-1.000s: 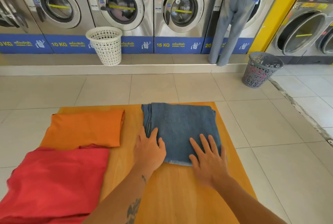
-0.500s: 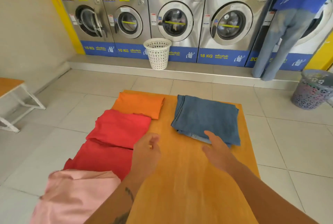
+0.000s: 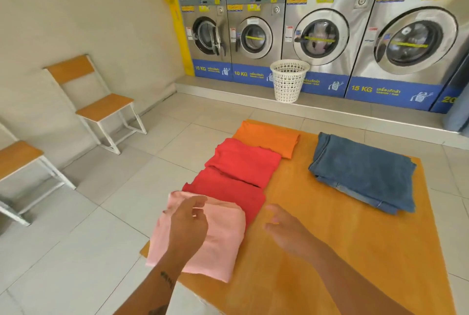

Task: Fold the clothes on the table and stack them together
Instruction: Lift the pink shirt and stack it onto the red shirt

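Two hands, both empty: left hand (image 3: 189,223) loosely curled above pink garment (image 3: 203,238); right hand (image 3: 284,228) spread over wooden table (image 3: 330,251). Pink, red garment (image 3: 236,175) and orange garment (image 3: 269,137) form one near-to-far row, left side. Folded jeans (image 3: 363,170) right, long axis slanting near-right.

A row of steel front-loading washing machines (image 3: 322,35) with blue base panels lines the far wall on a low step. A white perforated plastic basket (image 3: 289,81) stands before them. Wooden-seated white-framed chairs (image 3: 101,106) line the beige left wall (image 3: 88,23) over pale floor tiles (image 3: 76,238).
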A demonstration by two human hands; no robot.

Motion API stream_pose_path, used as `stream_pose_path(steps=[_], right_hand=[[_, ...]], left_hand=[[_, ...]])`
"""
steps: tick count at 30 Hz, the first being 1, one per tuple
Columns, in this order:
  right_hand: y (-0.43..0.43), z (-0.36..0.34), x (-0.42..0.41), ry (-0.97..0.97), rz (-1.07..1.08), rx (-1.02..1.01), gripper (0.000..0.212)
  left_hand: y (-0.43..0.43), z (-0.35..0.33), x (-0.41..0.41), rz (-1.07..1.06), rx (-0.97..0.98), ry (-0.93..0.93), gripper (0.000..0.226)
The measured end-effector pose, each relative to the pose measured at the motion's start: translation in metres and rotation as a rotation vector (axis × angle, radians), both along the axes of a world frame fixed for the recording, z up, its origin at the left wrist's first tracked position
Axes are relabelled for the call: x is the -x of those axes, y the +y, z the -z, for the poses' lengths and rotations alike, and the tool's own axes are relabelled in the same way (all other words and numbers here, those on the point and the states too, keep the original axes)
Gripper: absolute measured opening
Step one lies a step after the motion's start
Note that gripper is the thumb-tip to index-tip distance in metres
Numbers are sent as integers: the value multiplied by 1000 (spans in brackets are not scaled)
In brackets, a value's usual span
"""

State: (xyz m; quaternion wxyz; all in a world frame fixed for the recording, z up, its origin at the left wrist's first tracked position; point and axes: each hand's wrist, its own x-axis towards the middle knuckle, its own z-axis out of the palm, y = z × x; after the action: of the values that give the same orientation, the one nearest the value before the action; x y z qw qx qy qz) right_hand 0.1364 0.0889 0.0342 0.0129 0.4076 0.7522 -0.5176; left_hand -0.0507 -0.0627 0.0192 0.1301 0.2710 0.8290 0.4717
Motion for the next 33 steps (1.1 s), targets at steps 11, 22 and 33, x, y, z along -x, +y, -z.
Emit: stream_pose_path(steps=[11,22,33], right_hand=[[-71,41,87,96,241,-101,75],[-104,59,117,2,564,-186,69],[-109,60,137,57,578,-253,73]], left_hand=[[-64,60,110,201,355,116,64],[-47,89,143,490,314,113,59],[-41,79,139,512,-135,-138,84]])
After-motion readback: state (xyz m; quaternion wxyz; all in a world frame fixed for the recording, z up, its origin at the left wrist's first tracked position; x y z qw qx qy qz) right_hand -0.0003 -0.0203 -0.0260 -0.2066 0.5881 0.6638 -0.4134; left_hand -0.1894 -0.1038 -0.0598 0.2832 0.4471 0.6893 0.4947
